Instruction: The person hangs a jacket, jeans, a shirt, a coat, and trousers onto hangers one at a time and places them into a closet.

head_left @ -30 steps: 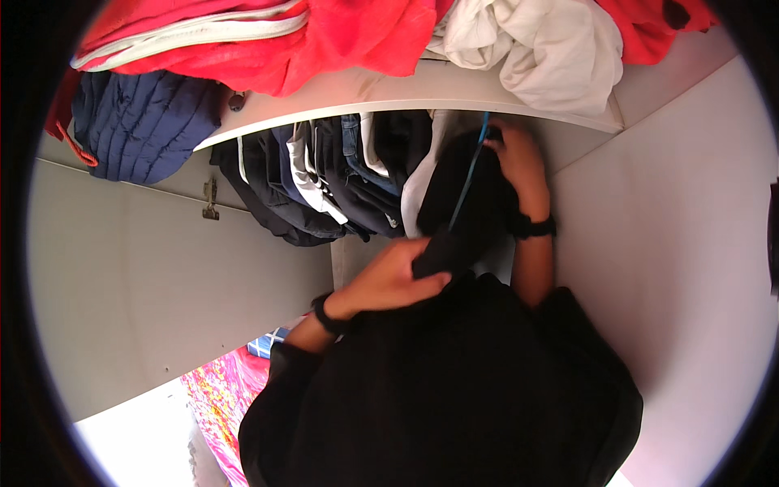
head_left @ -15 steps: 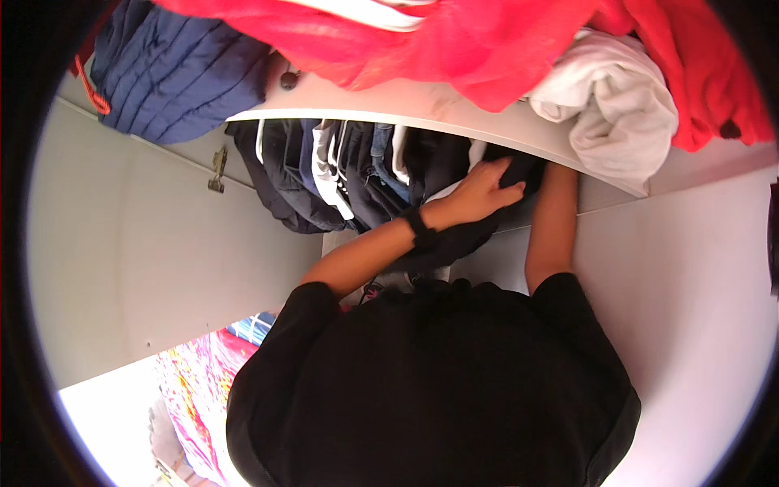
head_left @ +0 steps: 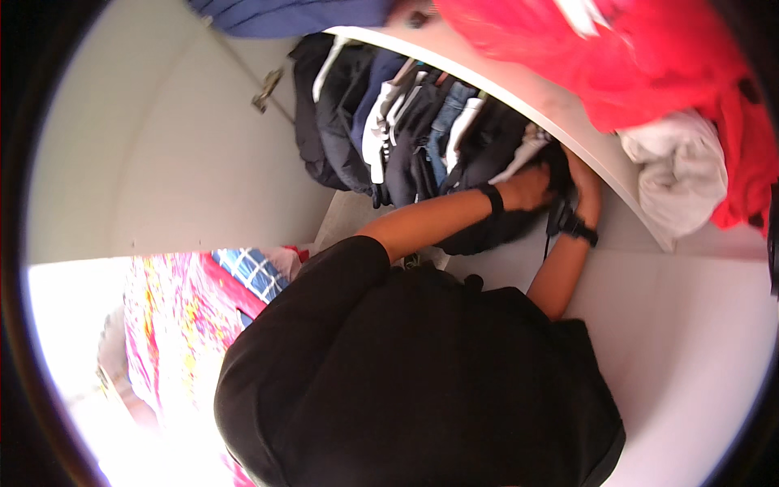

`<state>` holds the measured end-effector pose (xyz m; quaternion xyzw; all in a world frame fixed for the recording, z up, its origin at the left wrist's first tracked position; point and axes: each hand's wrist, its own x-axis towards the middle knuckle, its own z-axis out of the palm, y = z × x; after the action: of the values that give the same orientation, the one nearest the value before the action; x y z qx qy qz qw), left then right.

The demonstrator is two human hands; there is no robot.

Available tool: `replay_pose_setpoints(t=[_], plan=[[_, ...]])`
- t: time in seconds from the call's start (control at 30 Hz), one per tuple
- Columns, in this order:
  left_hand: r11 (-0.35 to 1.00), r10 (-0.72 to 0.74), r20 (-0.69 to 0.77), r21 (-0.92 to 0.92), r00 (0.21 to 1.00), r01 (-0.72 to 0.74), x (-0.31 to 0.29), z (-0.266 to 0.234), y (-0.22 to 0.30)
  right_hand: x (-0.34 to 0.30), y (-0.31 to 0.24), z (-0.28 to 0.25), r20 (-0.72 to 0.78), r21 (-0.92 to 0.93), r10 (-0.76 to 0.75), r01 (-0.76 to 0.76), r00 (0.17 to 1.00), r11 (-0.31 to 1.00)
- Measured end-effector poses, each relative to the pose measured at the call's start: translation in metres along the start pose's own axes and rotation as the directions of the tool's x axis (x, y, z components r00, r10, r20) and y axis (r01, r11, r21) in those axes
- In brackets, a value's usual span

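A row of clothes [head_left: 406,154], mostly dark with some white and denim pieces, hangs below a shelf. At its right end, my left hand [head_left: 527,188] reaches into a black garment [head_left: 495,231], its fingers blurred and lost against the dark cloth. Close beside it, my right hand [head_left: 584,180] is raised under the shelf edge, against the same dark cloth. What its fingers do is hidden. Each wrist has a black band, and a dark cord hangs by the right one.
Above the clothes runs the pale shelf [head_left: 487,77], bearing a red cloth [head_left: 649,65], a rumpled off-white cloth [head_left: 677,174] and a navy padded item [head_left: 292,16]. A pale door panel [head_left: 178,154] with a metal hinge [head_left: 266,89] stands at left. Bright patterned fabric [head_left: 182,325] lies at lower left.
The view has turned and shifted, so the clothes and shelf appear tilted. My right hand, hidden before behind the shelf edge, now shows with its wrist strap. My left hand is closer to it.
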<state>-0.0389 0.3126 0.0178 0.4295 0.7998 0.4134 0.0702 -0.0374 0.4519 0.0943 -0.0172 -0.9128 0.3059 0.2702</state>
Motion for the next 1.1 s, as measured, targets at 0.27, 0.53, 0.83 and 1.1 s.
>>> replay_pose_setpoints(t=[0.27, 0.53, 0.83, 1.1], plan=[[0.976, 0.058, 0.206, -0.217, 0.977, -0.012, -0.198, -0.023, -0.035, -0.07, -0.182, 0.053, 0.25, -0.605, -0.056, 0.201, 0.967, 0.771], [0.475, -0.743, -0.635, -0.275, 0.213, 0.836, -0.589, -0.056, -0.055, -0.145, -0.317, 0.201, 0.977, 0.149, -0.209, 0.581, 0.036, 0.8], [-0.471, -0.456, -0.374, -0.668, -0.807, 0.576, -0.829, 0.06, 0.053, -0.332, -0.536, 0.293, 0.654, 0.756, -0.466, 0.493, -0.596, 0.429], [-0.476, -0.591, -0.146, -0.731, -0.793, 0.489, -0.846, 0.088, 0.012, -0.469, -0.614, 0.363, 0.424, 0.895, -0.443, 0.441, -0.79, 0.07]])
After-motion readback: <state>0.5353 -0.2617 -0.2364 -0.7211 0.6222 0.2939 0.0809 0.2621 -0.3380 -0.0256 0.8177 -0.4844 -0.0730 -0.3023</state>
